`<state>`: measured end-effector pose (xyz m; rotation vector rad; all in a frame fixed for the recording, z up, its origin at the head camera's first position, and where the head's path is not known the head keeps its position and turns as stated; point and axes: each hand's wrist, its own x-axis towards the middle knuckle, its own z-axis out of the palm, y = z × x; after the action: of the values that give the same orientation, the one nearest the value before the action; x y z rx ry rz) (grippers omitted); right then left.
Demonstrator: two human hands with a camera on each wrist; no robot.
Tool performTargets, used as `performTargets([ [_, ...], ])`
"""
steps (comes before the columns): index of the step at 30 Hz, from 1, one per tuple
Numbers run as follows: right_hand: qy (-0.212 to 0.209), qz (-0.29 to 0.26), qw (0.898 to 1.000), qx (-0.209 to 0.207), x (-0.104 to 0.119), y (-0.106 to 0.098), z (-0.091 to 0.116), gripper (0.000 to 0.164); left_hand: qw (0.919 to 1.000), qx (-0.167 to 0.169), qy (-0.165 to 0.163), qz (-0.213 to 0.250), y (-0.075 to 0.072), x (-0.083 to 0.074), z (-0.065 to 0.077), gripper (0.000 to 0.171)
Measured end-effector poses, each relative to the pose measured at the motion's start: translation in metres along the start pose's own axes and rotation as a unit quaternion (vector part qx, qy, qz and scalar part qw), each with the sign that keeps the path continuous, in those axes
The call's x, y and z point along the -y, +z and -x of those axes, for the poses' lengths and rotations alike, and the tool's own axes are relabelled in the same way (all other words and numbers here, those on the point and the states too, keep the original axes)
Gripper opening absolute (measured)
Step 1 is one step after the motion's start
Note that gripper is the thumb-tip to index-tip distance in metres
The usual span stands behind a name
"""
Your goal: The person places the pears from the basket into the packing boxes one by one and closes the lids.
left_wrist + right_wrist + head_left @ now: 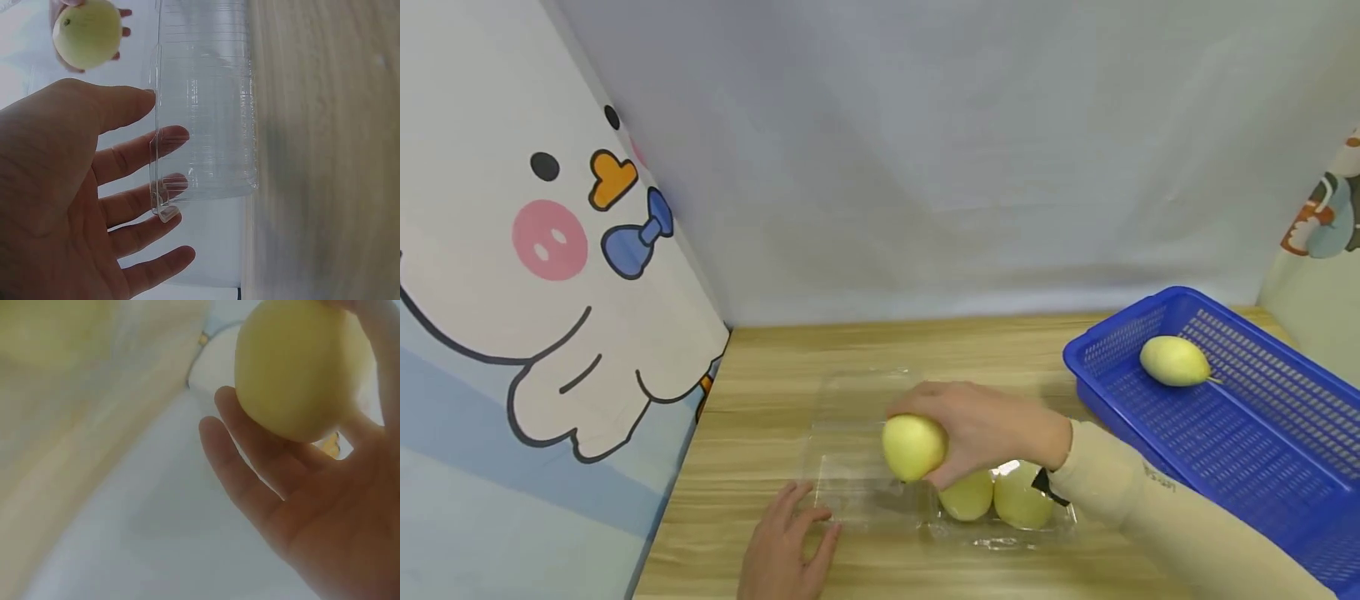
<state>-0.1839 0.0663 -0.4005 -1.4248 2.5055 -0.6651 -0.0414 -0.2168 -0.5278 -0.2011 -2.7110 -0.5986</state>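
My right hand (981, 425) holds a yellow pear (913, 447) above a transparent plastic clamshell box (861, 500), which lies unfolded on the table. Thumb and fingers wrap the fruit's sides; in the right wrist view two fingers (240, 469) extend below the pear. Two more pears (966, 496) sit side by side in the box's right half, partly covered by the right hand and sleeve. By the front left corner of the box is my left hand (784, 546), fingers spread. The left wrist view has its fingertips (172, 139) right at the rim of the plastic.
A blue mesh basket (1232, 442) stands on the right side of the wooden table (760, 392), with one pear (1175, 361) inside it. A pale wall rises behind the table's back edge, and a cartoon-printed panel (625, 350) borders the left.
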Motion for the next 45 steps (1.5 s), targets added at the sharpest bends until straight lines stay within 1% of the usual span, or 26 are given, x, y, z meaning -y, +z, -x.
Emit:
performTargets([
  [4, -0.008, 0.021, 0.998, 0.052, 0.005, 0.027, -0.02, 0.078, 1.0, 0.005, -0.005, -0.001, -0.002, -0.001, -0.002, 0.017],
  [7, -0.008, 0.034, 0.996, 0.077, 0.002, 0.043, -0.029, 0.077, 0.9999, 0.015, -0.009, -0.001, -0.002, -0.002, -0.002, 0.017],
  [9, -0.002, 0.043, 0.995, 0.089, 0.001, 0.052, -0.032, 0.077, 0.9998, 0.018, -0.007, 0.001, -0.001, -0.002, -0.001, 0.016],
  [12, 0.019, 0.038, 0.993, 0.11, 0.001, 0.058, -0.035, 0.078, 0.9999, 0.016, 0.0, 0.003, 0.0, -0.003, 0.0, 0.015],
  [16, 0.057, 0.027, 0.989, 0.132, 0.006, 0.061, -0.036, 0.082, 0.9999, 0.011, 0.007, 0.006, 0.001, -0.005, 0.001, 0.015],
  [19, 0.074, 0.037, 0.987, 0.139, 0.009, 0.062, -0.038, 0.08, 0.9999, 0.011, 0.007, 0.007, 0.0, -0.005, 0.001, 0.014],
  [24, 0.071, 0.046, 0.987, 0.137, 0.01, 0.063, -0.039, 0.072, 0.9998, 0.012, 0.011, 0.006, -0.001, -0.005, 0.001, 0.012],
  [29, 0.071, 0.04, 0.987, 0.141, 0.011, 0.063, -0.039, 0.071, 0.9999, 0.009, 0.014, 0.004, 0.0, -0.004, 0.001, 0.011],
  [32, 0.072, 0.04, 0.986, 0.145, 0.012, 0.062, -0.04, 0.071, 0.9999, 0.014, 0.006, 0.002, 0.001, -0.003, 0.001, 0.012],
  [36, 0.071, 0.046, 0.985, 0.15, 0.014, 0.061, -0.044, 0.071, 0.9996, 0.024, -0.013, 0.002, 0.001, -0.003, 0.001, 0.013],
  [38, 0.074, 0.052, 0.983, 0.157, 0.015, 0.06, -0.047, 0.07, 0.9995, 0.026, -0.016, 0.004, 0.0, -0.003, 0.001, 0.013],
  [45, 0.105, 0.06, 0.974, 0.19, 0.021, 0.057, -0.055, 0.068, 0.9998, 0.014, -0.005, 0.01, -0.002, -0.004, 0.0, 0.011],
])
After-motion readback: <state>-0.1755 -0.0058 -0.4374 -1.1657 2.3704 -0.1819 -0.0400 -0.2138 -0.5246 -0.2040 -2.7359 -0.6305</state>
